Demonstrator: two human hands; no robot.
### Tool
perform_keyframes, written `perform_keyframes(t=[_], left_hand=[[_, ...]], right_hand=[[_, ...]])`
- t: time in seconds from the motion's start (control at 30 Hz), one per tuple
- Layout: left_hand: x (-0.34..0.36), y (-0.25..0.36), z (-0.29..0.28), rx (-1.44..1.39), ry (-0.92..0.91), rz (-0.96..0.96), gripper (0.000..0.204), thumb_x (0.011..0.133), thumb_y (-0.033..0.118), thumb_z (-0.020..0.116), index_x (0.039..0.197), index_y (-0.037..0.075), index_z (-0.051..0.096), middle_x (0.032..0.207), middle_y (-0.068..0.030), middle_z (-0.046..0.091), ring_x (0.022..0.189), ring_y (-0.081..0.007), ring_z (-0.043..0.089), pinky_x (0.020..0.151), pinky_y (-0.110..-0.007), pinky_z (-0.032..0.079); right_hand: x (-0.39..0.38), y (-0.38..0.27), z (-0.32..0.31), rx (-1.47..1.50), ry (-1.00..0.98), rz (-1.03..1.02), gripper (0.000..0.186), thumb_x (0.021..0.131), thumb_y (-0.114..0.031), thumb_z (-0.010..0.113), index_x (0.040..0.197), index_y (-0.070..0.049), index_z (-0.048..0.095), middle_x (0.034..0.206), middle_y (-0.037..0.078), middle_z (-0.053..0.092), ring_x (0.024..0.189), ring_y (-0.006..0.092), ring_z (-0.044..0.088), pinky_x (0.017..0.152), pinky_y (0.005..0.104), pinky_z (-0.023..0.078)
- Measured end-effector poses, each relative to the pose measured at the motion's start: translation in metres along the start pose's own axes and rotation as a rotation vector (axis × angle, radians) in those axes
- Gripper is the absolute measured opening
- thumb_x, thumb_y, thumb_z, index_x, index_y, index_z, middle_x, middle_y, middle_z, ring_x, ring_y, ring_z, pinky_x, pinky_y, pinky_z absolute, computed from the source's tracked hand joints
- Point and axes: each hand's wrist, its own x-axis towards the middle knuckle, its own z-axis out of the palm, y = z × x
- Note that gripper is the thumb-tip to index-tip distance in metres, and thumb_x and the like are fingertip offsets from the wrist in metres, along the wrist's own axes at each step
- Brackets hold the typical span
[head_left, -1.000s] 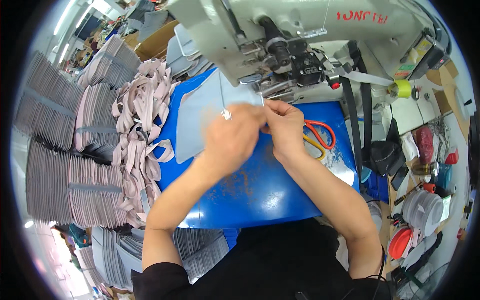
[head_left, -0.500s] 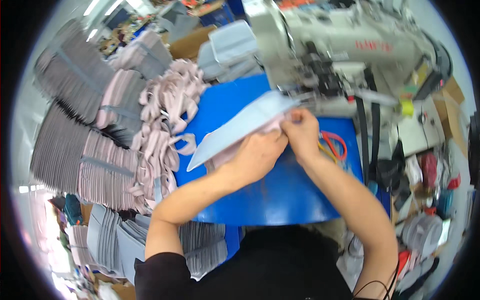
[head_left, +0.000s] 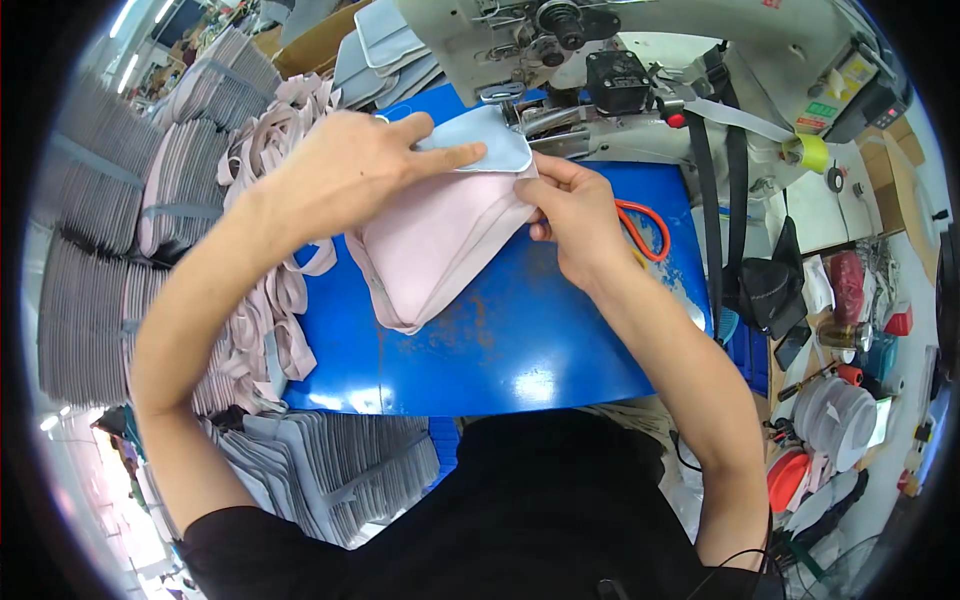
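Note:
A soft pink fabric piece (head_left: pixel 430 235) with a raised side strip lies on the blue tabletop, a light blue panel (head_left: pixel 490 137) at its far end beside the sewing machine's needle area. My left hand (head_left: pixel 350 172) reaches over the panel from the left, its visible fingers stretched out and resting on it; its other fingers are hidden. At the right corner, where pink strip and blue panel meet, my right hand (head_left: pixel 580 215) pinches the edge of the pink fabric piece between thumb and fingers.
A sewing machine (head_left: pixel 640 85) stands across the far side. Red-handled scissors (head_left: pixel 650 230) lie right of my right hand. Pink strips (head_left: pixel 275 290) heap along the table's left edge, beside tied stacks of grey and pink panels (head_left: pixel 85 320). More grey panels (head_left: pixel 340 465) stand below the table edge.
My left hand has moved up and left, from beside the right hand to over the blue panel. The piece has turned, so its pink side now faces up. The view has shifted too.

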Motion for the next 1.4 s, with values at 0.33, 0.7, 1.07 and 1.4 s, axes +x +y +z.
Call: perform_keyframes(t=[0.33, 0.7, 1.07, 1.4], left_hand=[[0.017, 0.002, -0.024, 0.121, -0.063, 0.060, 0.060, 0.088, 0.013, 0.063, 0.147, 0.019, 0.060, 0.099, -0.0094, 0.061, 0.066, -0.0212, 0.068, 0.060, -0.034, 0.056], [0.034, 0.053, -0.021, 0.038, -0.110, -0.241, 0.053, 0.084, 0.013, 0.068, 0.134, 0.000, 0.063, 0.093, -0.0111, 0.063, 0.064, -0.0256, 0.070, 0.054, -0.034, 0.056], [0.056, 0.102, -0.007, -0.037, -0.053, -0.472, 0.051, 0.083, 0.009, 0.068, 0.130, -0.009, 0.061, 0.090, -0.0122, 0.067, 0.068, -0.0245, 0.073, 0.057, -0.034, 0.057], [0.082, 0.114, 0.014, -0.484, 0.156, -0.661, 0.044, 0.083, 0.009, 0.066, 0.123, -0.008, 0.061, 0.100, -0.0206, 0.070, 0.080, -0.0399, 0.073, 0.070, -0.046, 0.058]], right_hand=[[0.011, 0.004, 0.000, 0.119, 0.013, 0.019, 0.029, 0.089, -0.004, 0.075, 0.117, 0.003, 0.075, 0.082, 0.000, 0.067, 0.063, 0.0062, 0.057, 0.052, 0.0217, 0.046], [0.021, 0.016, 0.003, 0.219, 0.016, -0.069, 0.024, 0.095, -0.006, 0.076, 0.116, 0.004, 0.075, 0.083, 0.001, 0.071, 0.063, 0.0060, 0.059, 0.053, 0.0244, 0.048], [0.016, 0.031, -0.007, 0.165, -0.027, -0.197, 0.035, 0.095, -0.005, 0.074, 0.129, 0.003, 0.072, 0.099, 0.003, 0.072, 0.083, 0.0069, 0.063, 0.073, 0.0229, 0.053], [-0.014, 0.033, -0.032, -0.033, -0.133, -0.129, 0.043, 0.093, -0.005, 0.074, 0.135, 0.000, 0.067, 0.111, 0.009, 0.072, 0.093, 0.0121, 0.067, 0.083, 0.0238, 0.056]])
